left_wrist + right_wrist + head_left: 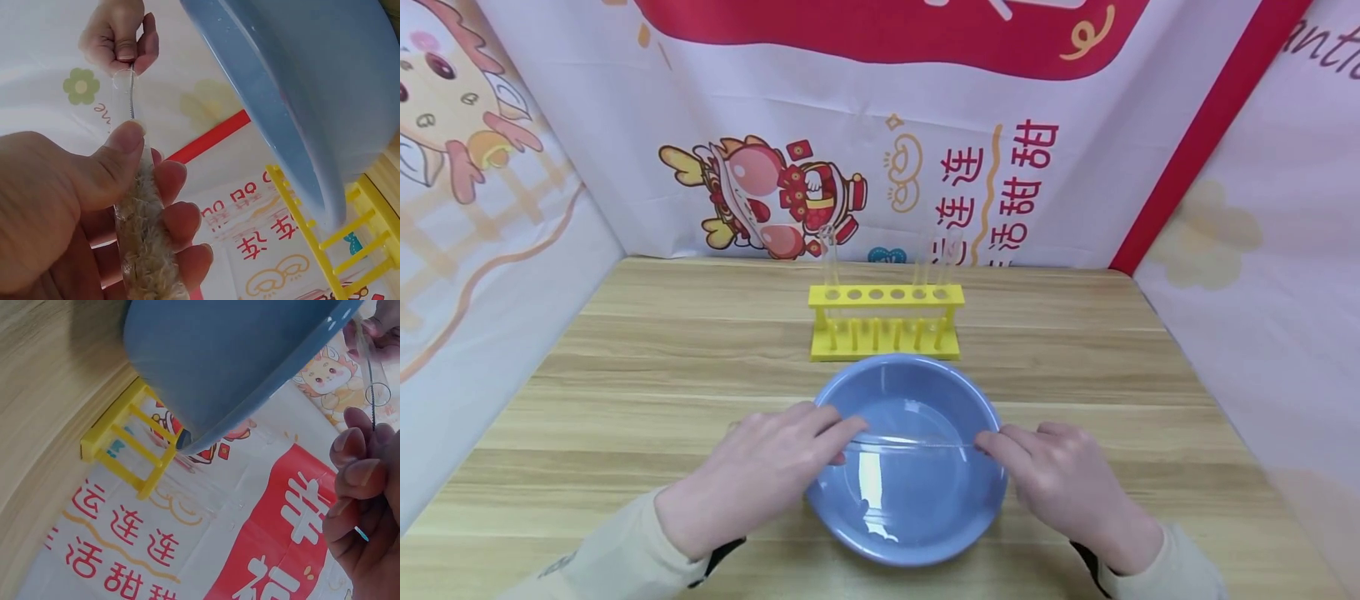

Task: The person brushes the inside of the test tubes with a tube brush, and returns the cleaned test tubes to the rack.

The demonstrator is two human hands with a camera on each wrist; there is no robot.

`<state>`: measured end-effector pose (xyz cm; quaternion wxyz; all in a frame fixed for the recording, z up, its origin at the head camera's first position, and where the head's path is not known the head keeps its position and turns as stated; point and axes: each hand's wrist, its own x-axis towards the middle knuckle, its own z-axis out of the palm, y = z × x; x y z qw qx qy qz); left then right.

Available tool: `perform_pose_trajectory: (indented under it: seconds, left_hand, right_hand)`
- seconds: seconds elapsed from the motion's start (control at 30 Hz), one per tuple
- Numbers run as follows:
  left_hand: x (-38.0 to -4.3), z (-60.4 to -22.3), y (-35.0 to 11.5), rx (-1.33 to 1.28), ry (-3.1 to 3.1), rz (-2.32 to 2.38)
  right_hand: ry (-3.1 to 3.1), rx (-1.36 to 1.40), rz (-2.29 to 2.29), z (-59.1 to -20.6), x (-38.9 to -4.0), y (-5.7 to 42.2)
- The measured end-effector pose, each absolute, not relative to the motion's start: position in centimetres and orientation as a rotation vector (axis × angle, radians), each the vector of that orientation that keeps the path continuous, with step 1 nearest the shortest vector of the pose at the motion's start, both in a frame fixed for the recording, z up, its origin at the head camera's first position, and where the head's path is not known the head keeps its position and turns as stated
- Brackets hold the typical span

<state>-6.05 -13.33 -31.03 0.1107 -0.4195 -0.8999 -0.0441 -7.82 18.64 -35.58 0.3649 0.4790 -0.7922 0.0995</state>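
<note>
**Test tube [887, 439] held across the basin [910, 557]**

From my head, I see my left hand [771, 454] and right hand [1060, 467] facing each other, the tube between them above the basin, probably so any drips land inside. The yellow rack [887, 302] stands just beyond, handy for reaching, I'd guess, with glass tubes [831, 258] upright in it.

At my left wrist, thumb and curled fingers wrap the tube closely, likely to steady it; brush bristles [147, 225] sit inside.

At my right wrist, I pinch the brush's thin wire [373, 412] outside the tube's mouth, presumably for control, leaving the glass to the other hand.
</note>
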Motion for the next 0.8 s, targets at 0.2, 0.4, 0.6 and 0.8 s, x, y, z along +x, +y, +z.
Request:
perform_pose_trajectory:
  seconds: [0.2,0.4,0.6,0.8]
  left_hand:
    - [-6.0,-31.1,-13.6,-1.222,-2.578,-0.120]
    - [-6.1,-31.1,-13.7,-1.218,-2.589,-0.131]
    - [-6.2,-31.1,-13.9,-1.204,-2.620,-0.157]
    - [-6.3,-31.3,-14.1,-1.200,-2.563,-0.159]
  right_hand:
    - [-2.151,1.243,0.353,-35.3,-7.8,19.0]
    - [-2.179,1.246,0.396,-35.1,-7.9,19.4]
    - [-2.194,1.228,0.407,-35.0,-8.0,19.6]
    - [-2.178,1.229,0.413,-34.8,-8.1,20.0]
